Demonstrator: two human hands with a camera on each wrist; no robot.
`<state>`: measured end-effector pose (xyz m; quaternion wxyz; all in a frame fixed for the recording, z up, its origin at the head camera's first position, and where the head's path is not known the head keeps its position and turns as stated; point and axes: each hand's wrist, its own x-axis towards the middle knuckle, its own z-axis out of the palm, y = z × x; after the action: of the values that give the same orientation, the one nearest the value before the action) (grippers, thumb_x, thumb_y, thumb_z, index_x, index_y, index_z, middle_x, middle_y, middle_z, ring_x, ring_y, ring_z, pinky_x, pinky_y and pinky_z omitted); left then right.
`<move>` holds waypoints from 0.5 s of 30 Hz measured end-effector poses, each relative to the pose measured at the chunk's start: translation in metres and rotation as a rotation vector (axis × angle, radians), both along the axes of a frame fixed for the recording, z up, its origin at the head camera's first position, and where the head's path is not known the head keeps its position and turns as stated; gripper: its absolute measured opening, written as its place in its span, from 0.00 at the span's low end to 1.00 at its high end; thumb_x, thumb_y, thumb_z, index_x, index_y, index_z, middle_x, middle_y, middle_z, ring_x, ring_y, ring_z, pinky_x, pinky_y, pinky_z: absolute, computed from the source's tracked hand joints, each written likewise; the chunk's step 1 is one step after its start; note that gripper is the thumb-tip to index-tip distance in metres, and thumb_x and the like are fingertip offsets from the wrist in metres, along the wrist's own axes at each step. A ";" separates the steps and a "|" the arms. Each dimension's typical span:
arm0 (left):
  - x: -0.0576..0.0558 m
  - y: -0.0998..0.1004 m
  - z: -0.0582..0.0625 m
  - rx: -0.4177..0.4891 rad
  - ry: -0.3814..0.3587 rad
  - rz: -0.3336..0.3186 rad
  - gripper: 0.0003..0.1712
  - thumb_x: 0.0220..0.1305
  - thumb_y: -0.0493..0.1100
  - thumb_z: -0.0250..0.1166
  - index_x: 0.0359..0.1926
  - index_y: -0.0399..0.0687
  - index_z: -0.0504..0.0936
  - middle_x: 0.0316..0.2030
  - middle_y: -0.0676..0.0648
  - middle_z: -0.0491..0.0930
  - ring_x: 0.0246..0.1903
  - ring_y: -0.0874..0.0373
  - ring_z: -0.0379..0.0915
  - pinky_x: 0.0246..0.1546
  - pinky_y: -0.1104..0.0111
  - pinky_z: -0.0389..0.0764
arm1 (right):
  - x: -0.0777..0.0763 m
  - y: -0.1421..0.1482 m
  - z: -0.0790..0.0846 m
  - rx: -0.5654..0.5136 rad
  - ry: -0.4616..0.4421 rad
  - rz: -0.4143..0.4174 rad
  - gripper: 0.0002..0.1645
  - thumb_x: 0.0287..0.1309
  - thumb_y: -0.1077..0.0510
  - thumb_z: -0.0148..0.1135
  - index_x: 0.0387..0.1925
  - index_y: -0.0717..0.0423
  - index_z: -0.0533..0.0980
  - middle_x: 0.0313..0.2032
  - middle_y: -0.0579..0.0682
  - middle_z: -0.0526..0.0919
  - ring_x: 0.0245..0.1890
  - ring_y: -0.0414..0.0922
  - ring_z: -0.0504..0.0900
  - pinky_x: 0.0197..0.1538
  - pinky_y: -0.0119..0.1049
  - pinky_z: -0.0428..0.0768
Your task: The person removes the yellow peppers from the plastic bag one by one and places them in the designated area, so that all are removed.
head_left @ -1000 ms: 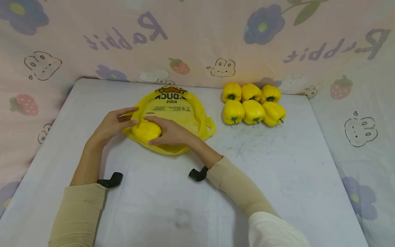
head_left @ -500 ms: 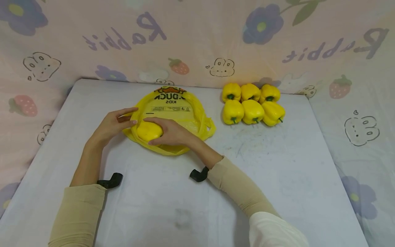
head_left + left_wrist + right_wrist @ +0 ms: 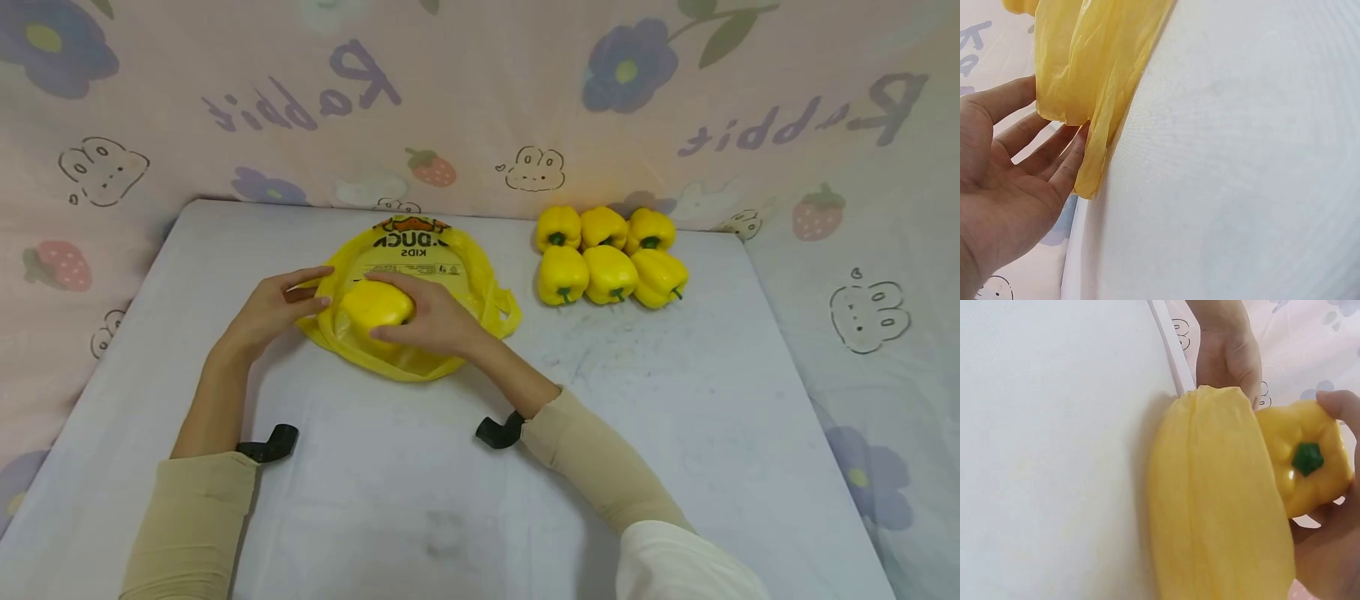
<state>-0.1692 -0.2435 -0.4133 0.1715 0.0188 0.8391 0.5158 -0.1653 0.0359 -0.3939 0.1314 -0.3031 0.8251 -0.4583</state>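
Note:
In the head view, a yellow plastic bag (image 3: 477, 265) with dark lettering lies open-mouthed on the white table, left of centre. My right hand (image 3: 441, 321) grips a yellow bell pepper (image 3: 375, 305) over the bag's mouth. From the right wrist, the pepper's green stem (image 3: 1307, 459) shows, and the bag's side (image 3: 1216, 494) hides part of the pepper. At the bag's left edge is my left hand (image 3: 262, 315), its fingers extended and touching the plastic. The left wrist view shows those fingers (image 3: 1060, 147) against the bag's hanging edge (image 3: 1079, 69), with some fingertips hidden behind it.
Several yellow bell peppers (image 3: 611, 273) stand in two rows at the table's back right. A printed cloth (image 3: 465, 100) hangs behind the table (image 3: 405, 508). Each wrist carries a black camera mount, as on the left wrist (image 3: 272, 444).
My right hand has raised the yellow bell pepper and shifted it slightly rightward, so more of it shows above the bag's mouth. The left hand stays at the bag's edge.

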 end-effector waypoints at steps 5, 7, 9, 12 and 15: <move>-0.001 0.001 0.001 -0.005 -0.004 -0.003 0.35 0.68 0.48 0.65 0.73 0.53 0.66 0.75 0.44 0.57 0.71 0.44 0.58 0.65 0.51 0.68 | 0.001 0.009 0.003 -0.032 0.001 -0.047 0.43 0.55 0.45 0.72 0.71 0.40 0.67 0.67 0.38 0.71 0.54 0.38 0.75 0.54 0.34 0.77; -0.001 0.001 0.000 -0.013 -0.006 -0.003 0.35 0.69 0.48 0.65 0.73 0.54 0.66 0.75 0.44 0.57 0.71 0.45 0.59 0.64 0.55 0.70 | 0.002 0.013 0.004 -0.048 0.005 -0.065 0.43 0.54 0.46 0.72 0.71 0.41 0.67 0.67 0.38 0.71 0.55 0.39 0.75 0.55 0.36 0.77; -0.001 0.000 0.000 -0.015 -0.012 0.000 0.35 0.68 0.49 0.65 0.73 0.54 0.66 0.75 0.45 0.57 0.71 0.45 0.58 0.63 0.59 0.72 | 0.003 0.018 0.004 -0.063 0.011 -0.082 0.43 0.54 0.47 0.72 0.70 0.41 0.67 0.67 0.39 0.71 0.55 0.39 0.75 0.55 0.37 0.77; -0.002 0.000 0.000 -0.016 -0.017 0.005 0.35 0.69 0.50 0.65 0.74 0.56 0.66 0.75 0.45 0.56 0.71 0.46 0.58 0.62 0.61 0.72 | 0.005 0.024 0.004 -0.085 0.019 -0.104 0.42 0.54 0.47 0.72 0.70 0.42 0.67 0.66 0.39 0.72 0.56 0.40 0.75 0.57 0.39 0.77; -0.001 0.000 -0.001 -0.014 -0.023 0.006 0.35 0.69 0.50 0.65 0.74 0.56 0.65 0.75 0.45 0.56 0.71 0.46 0.57 0.64 0.54 0.69 | 0.007 0.031 0.003 -0.101 0.018 -0.125 0.42 0.54 0.47 0.73 0.70 0.41 0.68 0.66 0.39 0.72 0.55 0.40 0.75 0.57 0.40 0.77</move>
<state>-0.1707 -0.2436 -0.4139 0.1797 0.0092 0.8408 0.5105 -0.1582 0.0671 -0.3912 0.0794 -0.2613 0.8195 -0.5039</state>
